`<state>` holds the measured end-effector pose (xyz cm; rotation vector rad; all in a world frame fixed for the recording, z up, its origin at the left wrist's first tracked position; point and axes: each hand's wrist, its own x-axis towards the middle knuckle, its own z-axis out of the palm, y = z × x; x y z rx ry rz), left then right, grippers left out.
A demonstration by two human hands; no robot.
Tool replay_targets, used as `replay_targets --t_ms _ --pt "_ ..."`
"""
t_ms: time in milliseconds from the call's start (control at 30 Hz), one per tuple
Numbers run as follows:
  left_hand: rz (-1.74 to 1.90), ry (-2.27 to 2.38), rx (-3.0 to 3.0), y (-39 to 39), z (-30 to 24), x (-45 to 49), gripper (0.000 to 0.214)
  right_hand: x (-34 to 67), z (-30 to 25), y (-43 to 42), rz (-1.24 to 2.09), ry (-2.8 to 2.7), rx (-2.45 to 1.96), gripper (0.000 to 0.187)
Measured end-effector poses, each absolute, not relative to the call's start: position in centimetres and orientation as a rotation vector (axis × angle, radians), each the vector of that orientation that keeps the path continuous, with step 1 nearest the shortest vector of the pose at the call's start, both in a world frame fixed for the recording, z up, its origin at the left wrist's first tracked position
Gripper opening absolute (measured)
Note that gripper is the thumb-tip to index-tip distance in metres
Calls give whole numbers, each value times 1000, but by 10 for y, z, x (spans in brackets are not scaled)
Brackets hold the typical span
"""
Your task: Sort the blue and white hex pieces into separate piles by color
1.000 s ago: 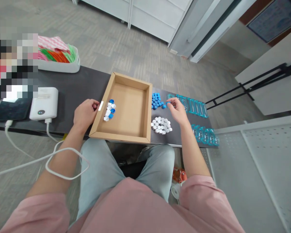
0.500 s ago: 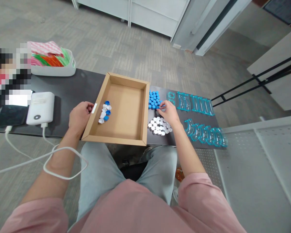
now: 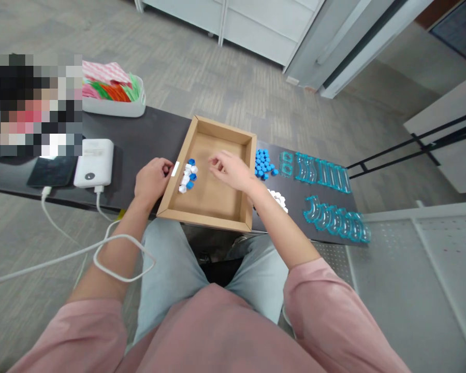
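Note:
A shallow cardboard box (image 3: pixel 206 217) lies on the dark table before me. Along its left inner side a small cluster of blue and white hexagonal pieces (image 3: pixel 187 176) sits together. My left hand (image 3: pixel 152 180), fingers curled in, rests against the outside of the box's left wall by a white label. Over the middle of the box hovers my right hand (image 3: pixel 230 170), its fingertips pinched; whether a piece is between them is hidden. Right of the box lie a pile of blue hexagonal pieces (image 3: pixel 263 163) and a white pile (image 3: pixel 278 199), partly covered by my right forearm.
Clear teal-edged plastic pieces (image 3: pixel 323 173) and curved ones (image 3: pixel 336 220) lie in rows at the table's right end. To the left are a white power bank (image 3: pixel 95 161) with cables, a dark phone (image 3: pixel 51 171) and a basket (image 3: pixel 114 107) of colourful items. A blurred person is at far left.
My right hand has moved left from the blue pile to above the box. Some blue pieces now lie loose at that pile's edge. My left hand stays at the box wall; the view has shifted.

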<state>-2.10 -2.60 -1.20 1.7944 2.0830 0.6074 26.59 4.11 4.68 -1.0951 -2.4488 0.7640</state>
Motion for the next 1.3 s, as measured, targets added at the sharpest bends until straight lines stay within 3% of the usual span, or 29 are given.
replay_targets --t_ms 100,233,600,833,933,1100,1300 --pt "632 2073 1826 -26 -15 -21 25 221 36 60 762 -2581 -1149 30" --pt "656 2064 1851 -26 -18 -20 23 195 26 74 780 -2656 -1249 24" --pt "608 2074 1844 -24 -18 -21 24 194 18 77 962 -2448 -1272 35" --pt "573 2107 1825 -24 -12 -20 22 201 20 69 934 -2409 -1214 30" --pt "559 2118 1826 -23 -11 -20 24 227 35 63 790 -2396 -1128 32" --pt "512 2150 1789 -22 -10 -20 29 334 57 55 608 -2140 -1216 15" --pt "450 2180 1755 -21 -10 -24 33 447 34 47 505 -1915 -1530 18"
